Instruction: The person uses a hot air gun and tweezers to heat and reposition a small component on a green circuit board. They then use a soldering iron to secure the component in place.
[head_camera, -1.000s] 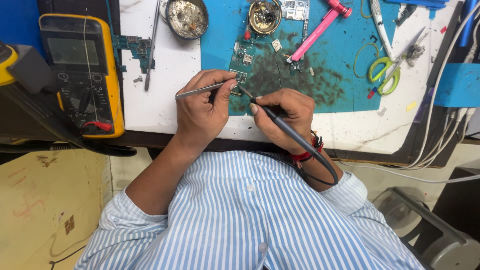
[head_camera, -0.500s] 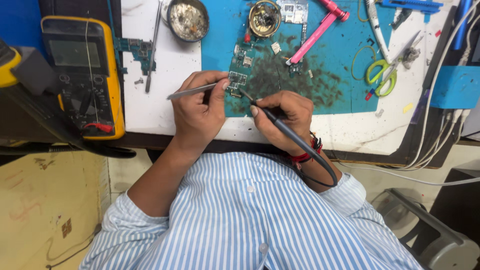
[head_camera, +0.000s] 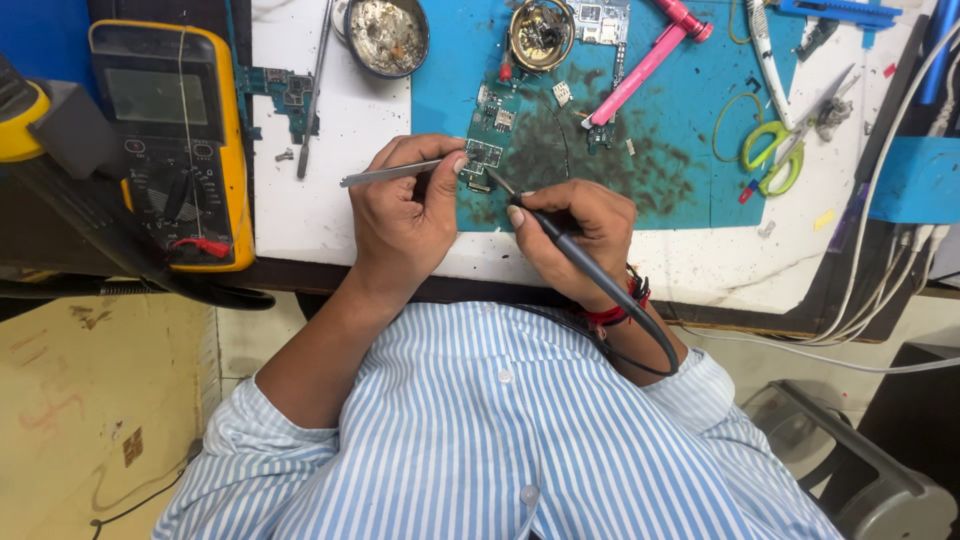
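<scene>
Now, the left hand was pinched shut around a pair of thin silver metal tweezers, their tips resting at the small green circuit board that lay on the scorched blue rubber work mat, just at the mat's left edge. The right hand was closed in a pen grip on a slim black soldering iron, its tip touching the lower edge of that board, its cable looping back past a red thread wristband.

Here was the danger, as it looked: the hot tip sat very near the left thumb, and a slip of either hand could have burned skin. The board seemed steadied only by the tweezers, so a hard push from the iron could have skated it across the mat. Lingering heat might have lifted a pad or bridged neighbouring contacts. The trailing cable lay against the striped blue and white shirt; a snag there could have jerked the tip off target. A yellow digital multimeter sat well apart to the left, out of harm.
</scene>
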